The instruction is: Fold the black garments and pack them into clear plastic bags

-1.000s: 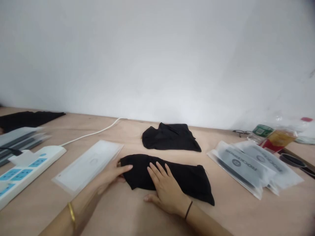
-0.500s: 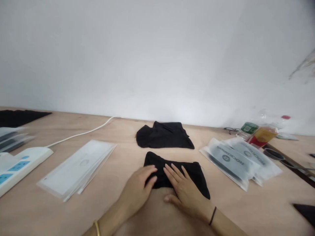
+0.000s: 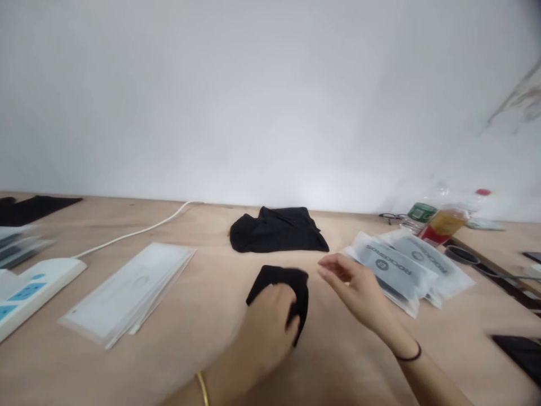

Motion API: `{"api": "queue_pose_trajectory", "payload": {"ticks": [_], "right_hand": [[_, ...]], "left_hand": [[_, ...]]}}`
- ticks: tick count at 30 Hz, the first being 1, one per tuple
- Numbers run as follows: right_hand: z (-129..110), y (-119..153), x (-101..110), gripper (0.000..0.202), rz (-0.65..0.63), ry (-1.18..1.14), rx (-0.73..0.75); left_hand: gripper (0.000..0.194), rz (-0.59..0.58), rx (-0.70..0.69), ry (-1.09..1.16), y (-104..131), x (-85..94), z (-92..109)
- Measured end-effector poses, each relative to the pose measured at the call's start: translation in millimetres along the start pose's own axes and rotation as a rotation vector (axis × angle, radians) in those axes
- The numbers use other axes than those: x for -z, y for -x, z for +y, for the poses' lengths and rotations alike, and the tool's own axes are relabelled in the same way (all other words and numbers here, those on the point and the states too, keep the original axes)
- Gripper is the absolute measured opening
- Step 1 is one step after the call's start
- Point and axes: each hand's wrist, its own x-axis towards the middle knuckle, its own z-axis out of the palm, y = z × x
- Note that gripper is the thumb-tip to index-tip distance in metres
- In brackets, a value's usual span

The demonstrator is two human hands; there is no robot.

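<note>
A folded piece of black cloth (image 3: 276, 274) lies on the table in front of me. My left hand (image 3: 270, 316), blurred by motion, is closed over its near part, fingers bent and thumb at the cloth's right edge. To the right, my right hand (image 3: 353, 282) is raised with nothing in it. Its fingers are half bent and the thumb stands apart from them. Behind, another black cloth piece (image 3: 276, 231) lies flat with uneven edges.
Flat clear bags (image 3: 131, 290) and a white power strip (image 3: 40, 285) with a cable lie left. Filled bags marked ROCKBROS (image 3: 393, 268) lie right, before bottles (image 3: 446, 223) and a tape roll (image 3: 462, 255). More black fabric (image 3: 38, 208) is at far left.
The near cloth has become narrower, its right part now folded in. My right hand has come off it and moved right and up. My left hand has moved right over the cloth.
</note>
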Motion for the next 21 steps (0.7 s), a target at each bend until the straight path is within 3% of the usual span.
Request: {"api": "queue_pose_trajectory", "payload": {"ticks": [2,4,8,10,12,13,16,18,21], "right_hand": [[7.0,-10.8,9.8,0.025,-0.010,0.008,-0.037],[12.3,-21.9,2.9,0.024,-0.145,-0.011,-0.079],[17.9,-37.8,-33.1,0.017,-0.455,-0.096,-0.163],[19.9,-36.9,-43.3,0.017,-0.570,-0.137,-0.169],[24.2,-29.1,-42.4,0.020,-0.616,-0.237,-0.176],[27.9,-23.4,-38.5,0.025,-0.610,-0.332,-0.198],[43.5,-4.8,-22.5,0.040,-0.535,-0.675,-0.365],[53.3,5.2,-15.2,0.040,-0.484,-0.808,-0.492],[60.2,13.7,-12.9,0.030,-0.438,-0.880,-0.603]], "left_hand": [[0.033,-0.104,-0.157,-0.024,14.3,-20.6,6.8],[0.036,-0.160,-0.212,-0.017,26.1,-32.8,5.8],[0.038,-0.268,-0.208,0.060,36.0,-26.7,-1.6],[0.030,-0.314,-0.228,0.069,37.4,-9.4,-11.8],[0.035,-0.258,-0.138,0.020,39.6,18.5,-34.1],[0.042,-0.179,-0.028,-0.034,41.6,36.1,-50.5],[0.044,0.086,0.535,-0.318,52.3,93.7,-111.3],[0.045,0.035,0.734,-0.454,61.9,124.3,-148.3],[0.032,-0.048,0.785,-0.448,75.4,144.9,-179.9]]}}
